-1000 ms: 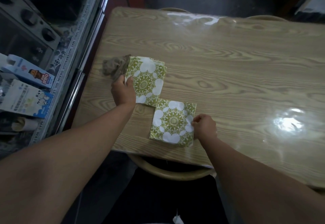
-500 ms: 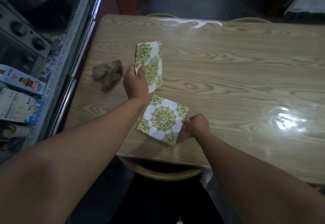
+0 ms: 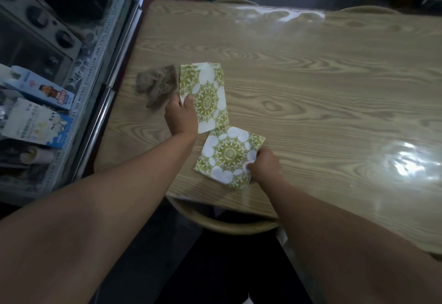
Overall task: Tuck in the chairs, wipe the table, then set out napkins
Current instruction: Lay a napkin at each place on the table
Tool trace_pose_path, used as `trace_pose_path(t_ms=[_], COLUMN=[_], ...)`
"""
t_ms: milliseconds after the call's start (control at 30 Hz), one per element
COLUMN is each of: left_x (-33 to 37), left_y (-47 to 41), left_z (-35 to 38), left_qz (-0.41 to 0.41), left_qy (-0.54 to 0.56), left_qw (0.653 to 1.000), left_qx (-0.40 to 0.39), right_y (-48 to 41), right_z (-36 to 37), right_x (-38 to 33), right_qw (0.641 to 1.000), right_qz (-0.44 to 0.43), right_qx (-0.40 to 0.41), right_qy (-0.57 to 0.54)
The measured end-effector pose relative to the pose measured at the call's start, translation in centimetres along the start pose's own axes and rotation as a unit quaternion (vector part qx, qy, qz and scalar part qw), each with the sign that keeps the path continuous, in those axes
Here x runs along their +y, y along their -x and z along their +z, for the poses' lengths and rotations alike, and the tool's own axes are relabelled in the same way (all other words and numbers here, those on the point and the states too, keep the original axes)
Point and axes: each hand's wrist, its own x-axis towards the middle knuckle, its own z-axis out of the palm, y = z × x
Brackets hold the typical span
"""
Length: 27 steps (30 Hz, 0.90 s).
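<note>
Centre of the frame, on the wood-grain table [image 3: 311,84]: the left hand [image 3: 181,117] pinches a small stack of green-and-white patterned napkins [image 3: 205,95] at its lower left corner, thumb on top, the stack's far edge just beside a crumpled brown cloth [image 3: 156,86]. Just below it a single napkin [image 3: 227,155] lies flat near the table's near edge — the right hand [image 3: 264,166] grips its right edge between closed fingers. Chair backs: one [image 3: 224,222] tucked under the near edge, two more at the top — cartons [image 3: 35,110] at far left.

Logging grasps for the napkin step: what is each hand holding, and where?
Left hand grips the napkin stack at its near left edge. Right hand pinches the single napkin's right edge on the table.
</note>
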Motion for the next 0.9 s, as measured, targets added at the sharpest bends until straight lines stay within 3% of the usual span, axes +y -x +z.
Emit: trace_pose_path(t_ms=[233, 700, 800, 900], left_x=[-0.7, 0.3, 1.6, 3.2], left_y=[-1.1, -0.9, 0.7, 3.2], left_z=[-0.8, -0.3, 0.6, 2.0], left_qz=[-0.014, 0.001, -0.004, -0.056], left_qy=[0.007, 0.042, 0.070, 0.129], left_qw=[1.000, 0.999, 0.997, 0.988], left_qx=[0.010, -0.009, -0.020, -0.062], right_y=[0.1, 1.2, 1.0, 0.4], right_z=[-1.1, -1.1, -2.2, -4.3], right_x=[0.2, 0.3, 0.5, 1.2], right_qw=[0.996, 0.996, 0.997, 0.971], right_qz=[-0.047, -0.029, -0.009, 0.031], right_qx=[-0.016, 0.034, 0.073, 0.057], right_qy=[0.079, 0.081, 0.003, -0.230])
